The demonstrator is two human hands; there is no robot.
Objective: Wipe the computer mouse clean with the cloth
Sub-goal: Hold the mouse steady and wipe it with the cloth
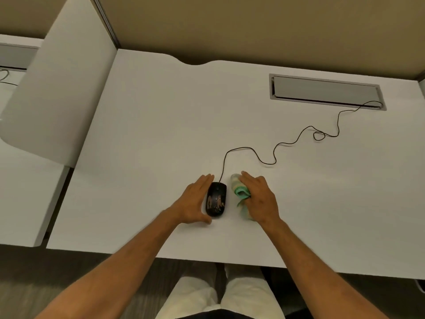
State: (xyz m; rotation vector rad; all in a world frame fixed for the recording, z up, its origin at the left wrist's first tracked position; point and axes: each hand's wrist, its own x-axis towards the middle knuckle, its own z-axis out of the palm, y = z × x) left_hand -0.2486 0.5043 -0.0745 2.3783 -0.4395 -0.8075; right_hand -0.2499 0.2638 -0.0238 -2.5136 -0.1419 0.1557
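Near the front edge of the white counter (161, 134), a black computer mouse (216, 200), lying flat, nose pointing away, with pale smears across its back. From the nose, a thin black cable (276, 148), looping away from the mouse to the right and vanishing into the grey cable slot (326, 92) set in the counter's far right part; its end hidden inside.

Just left of the mouse, the left hand (195, 201), palm down, fingers straight and together, thumb curled round toward the mouse's near end. Left grip open, cupping the mouse's left flank; actual contact hard to judge, since the hand's own edge covers that side.

Just right of the mouse, apart from it by a narrow strip of bare counter, a folded cloth (240, 192), green with paler parts. Over it the right hand (258, 199), fingers laid along the top, thumb tucked into the green fold. Right grip closed on the cloth, pressing it to the counter; much of the cloth hidden beneath the palm, its full shape unclear.

Left of the mouse and well apart, a white divider panel (57, 100), cut off by the frame's top. Below the counter's front edge, light trousers (243, 295), partly cut off.
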